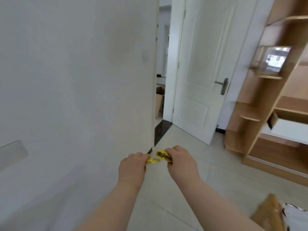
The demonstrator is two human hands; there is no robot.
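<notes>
The yellow wrapper (160, 155) is small and crinkly, with dark marks on it. It sits right between the two hands. The left hand (131, 165) pinches one end, and the right hand (180, 161) pinches the other end.

Wrapper (161, 156): crinkled glossy yellow foil or plastic. Wall (75, 80): matt white paint. Door (200, 72): smooth white; handle (222, 85) brushed metal. Shelf unit (260, 114): light wood-look laminate. Floor (191, 164): pale glossy tile.

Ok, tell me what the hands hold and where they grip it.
A small yellow wrapper: left hand pinches its left end, right hand its right end.
</notes>
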